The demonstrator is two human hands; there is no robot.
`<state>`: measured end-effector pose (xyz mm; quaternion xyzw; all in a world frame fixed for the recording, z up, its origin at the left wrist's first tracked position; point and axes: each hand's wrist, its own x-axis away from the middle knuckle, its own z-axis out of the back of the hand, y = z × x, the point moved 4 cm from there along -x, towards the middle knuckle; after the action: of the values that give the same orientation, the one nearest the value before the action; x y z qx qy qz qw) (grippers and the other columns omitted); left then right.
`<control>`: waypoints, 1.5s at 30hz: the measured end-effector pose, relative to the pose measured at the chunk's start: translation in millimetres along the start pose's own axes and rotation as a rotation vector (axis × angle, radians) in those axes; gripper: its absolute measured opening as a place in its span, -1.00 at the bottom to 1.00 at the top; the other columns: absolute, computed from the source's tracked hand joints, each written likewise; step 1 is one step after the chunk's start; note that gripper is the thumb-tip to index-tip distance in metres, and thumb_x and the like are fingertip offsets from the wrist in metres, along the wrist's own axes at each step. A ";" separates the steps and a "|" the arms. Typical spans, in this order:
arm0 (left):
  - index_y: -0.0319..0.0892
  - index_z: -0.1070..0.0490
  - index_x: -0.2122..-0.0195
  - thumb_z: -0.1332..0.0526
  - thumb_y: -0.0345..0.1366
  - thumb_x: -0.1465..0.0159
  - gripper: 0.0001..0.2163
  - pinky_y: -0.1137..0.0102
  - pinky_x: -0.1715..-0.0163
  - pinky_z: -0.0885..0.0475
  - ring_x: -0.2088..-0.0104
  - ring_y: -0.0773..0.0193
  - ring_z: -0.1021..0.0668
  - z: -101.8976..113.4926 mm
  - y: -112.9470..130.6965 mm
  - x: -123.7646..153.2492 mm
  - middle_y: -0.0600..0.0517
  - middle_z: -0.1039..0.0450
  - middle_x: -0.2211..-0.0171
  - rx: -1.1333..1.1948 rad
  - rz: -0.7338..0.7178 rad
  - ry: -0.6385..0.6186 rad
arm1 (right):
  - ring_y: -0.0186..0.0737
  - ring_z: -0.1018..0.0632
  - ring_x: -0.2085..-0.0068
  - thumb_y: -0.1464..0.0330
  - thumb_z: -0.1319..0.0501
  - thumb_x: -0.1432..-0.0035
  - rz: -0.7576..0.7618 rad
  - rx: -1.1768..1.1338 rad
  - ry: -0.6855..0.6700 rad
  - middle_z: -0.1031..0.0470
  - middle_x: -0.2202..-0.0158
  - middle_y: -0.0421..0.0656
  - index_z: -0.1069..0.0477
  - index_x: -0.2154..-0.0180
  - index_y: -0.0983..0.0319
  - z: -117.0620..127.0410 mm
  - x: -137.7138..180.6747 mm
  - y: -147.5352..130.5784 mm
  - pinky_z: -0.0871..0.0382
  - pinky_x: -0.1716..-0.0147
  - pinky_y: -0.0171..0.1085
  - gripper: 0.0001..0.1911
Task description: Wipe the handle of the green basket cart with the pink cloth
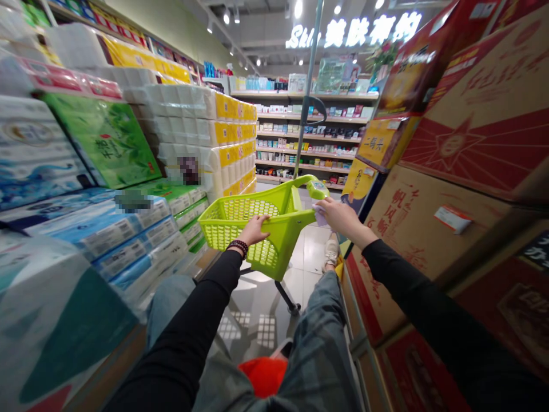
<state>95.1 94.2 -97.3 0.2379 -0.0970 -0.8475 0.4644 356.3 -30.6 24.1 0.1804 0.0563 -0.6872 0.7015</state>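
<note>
A lime-green plastic shopping cart [277, 254] with a perforated basket stands in the aisle in front of me, turned sideways. My left hand [254, 230] is on the near rim of its basket, the thumb pointing right along the top and the other fingers over the side. At the cart's handle end, my right hand [337, 214] is closed around a pale, crumpled piece of tissue or cloth [320, 216], pressed against the handle arm. Just above that hand is the handle's far end with a small label panel [318, 187]. No goods show in the visible part of the basket.
Stacked toilet-roll packs [184, 106] and tissue packs [124, 229] line the left side. Printed cardboard cartons [429, 229] rise close on the right. A metal pole [305, 109] stands beyond the cart, before cosmetics shelves [300, 134]. Something orange-red [263, 376] lies between my legs.
</note>
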 end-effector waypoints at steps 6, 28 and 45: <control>-0.08 -0.39 -0.27 -0.39 -0.28 -0.17 -0.40 0.08 -0.34 -0.37 -0.21 -0.04 -0.52 0.5 -10.6 -0.8 -0.12 -0.45 -0.12 0.028 -0.031 0.040 | -0.07 -0.64 0.06 0.32 -0.15 -0.44 0.060 0.044 -0.063 -0.56 -0.08 0.04 -0.53 -0.08 0.25 11.8 -3.4 -20.6 -0.41 0.16 -0.26 -0.71; -0.09 -0.29 -0.41 -0.56 -0.30 0.03 -0.06 0.11 -0.37 -0.37 -0.28 -0.11 -0.49 10.9 36.3 -20.1 -0.19 -0.30 -0.34 0.096 -0.122 0.080 | 0.05 -0.62 0.00 0.60 -0.02 -0.35 0.111 0.084 0.023 -0.56 -0.02 0.28 -0.55 -0.08 0.45 1.1 -23.5 -126.6 -0.47 0.13 -0.17 -0.58; -0.11 -0.55 -0.15 -0.15 -0.33 -0.37 -0.64 0.20 -0.37 -0.36 -0.26 0.10 -0.53 27.7 36.5 -29.9 -0.03 -0.56 -0.22 0.276 -0.072 -0.004 | -0.03 -0.55 -0.06 0.56 -0.08 -0.39 0.580 -0.040 0.043 -0.56 -0.09 0.07 -0.49 -0.18 0.27 -181.5 21.7 -166.7 -0.53 -0.03 -0.10 -0.58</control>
<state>122.0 97.5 -49.8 0.3010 -0.2049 -0.8427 0.3965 223.9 10.6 -180.8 0.1897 0.0310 -0.4528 0.8706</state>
